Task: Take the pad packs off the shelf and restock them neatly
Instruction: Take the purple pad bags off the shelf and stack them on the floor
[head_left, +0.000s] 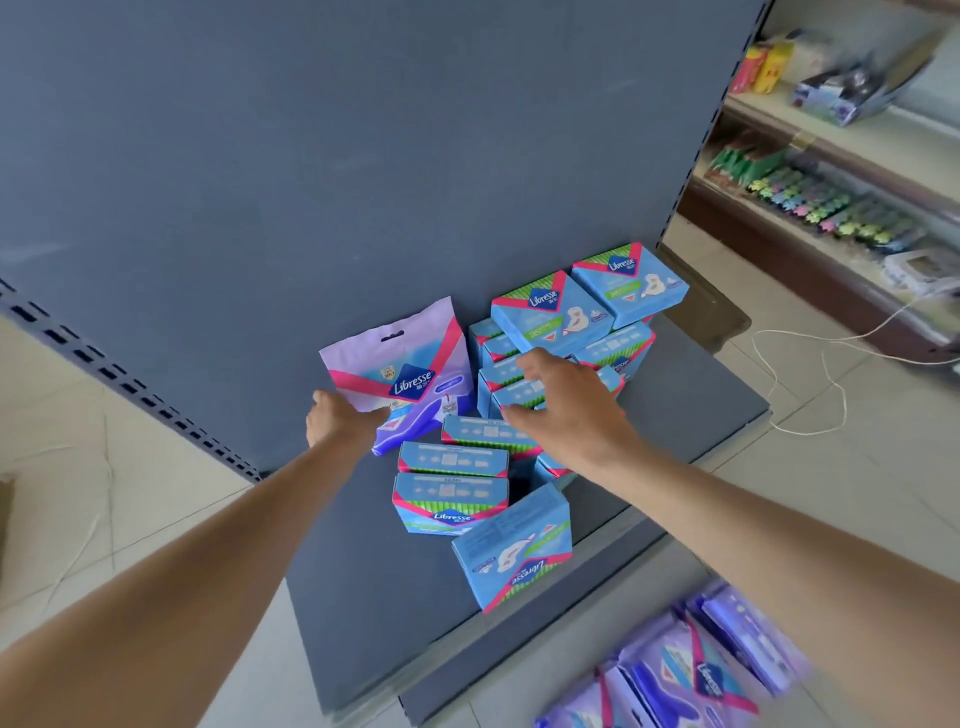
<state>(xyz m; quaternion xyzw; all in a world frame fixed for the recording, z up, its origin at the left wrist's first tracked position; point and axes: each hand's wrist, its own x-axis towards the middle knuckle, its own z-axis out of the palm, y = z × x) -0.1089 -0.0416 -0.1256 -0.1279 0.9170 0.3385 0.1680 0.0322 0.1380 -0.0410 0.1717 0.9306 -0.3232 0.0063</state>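
On the shelf (701, 395), as your head view shows it, your left hand (337, 421) grips the lower corner of a purple pack (405, 364). That pack stands upright at the shelf's back, leaning on the back panel (363, 156). Your right hand (571, 410) hangs over the blue packs (452, 499) in the shelf's middle, fingers spread and bent down, holding nothing. Whether its fingertips touch a pack cannot be told from here.

The blue packs are the bulk of what the shelf carries. Some stand on edge in rough rows running from the shelf's back toward its front. Two lie tilted on top at the back right, and one lies askew at the front edge with its label upside down to you. No row is straight.

Off the shelf, on the floor (883, 467) by its front right corner, more purple packs (691, 670) lie blurred in a loose heap.

Judging by that, you are partway through clearing. Most of the purple ones look to be off, the one in your left hand seems the last of them, and every blue pack has yet to come off. No neat restocking shows as begun. The tilted top pair may slide if you pull from under them, so lift those first.

Beyond the shelf's right end, another rack (831, 208) holds unrelated goods.
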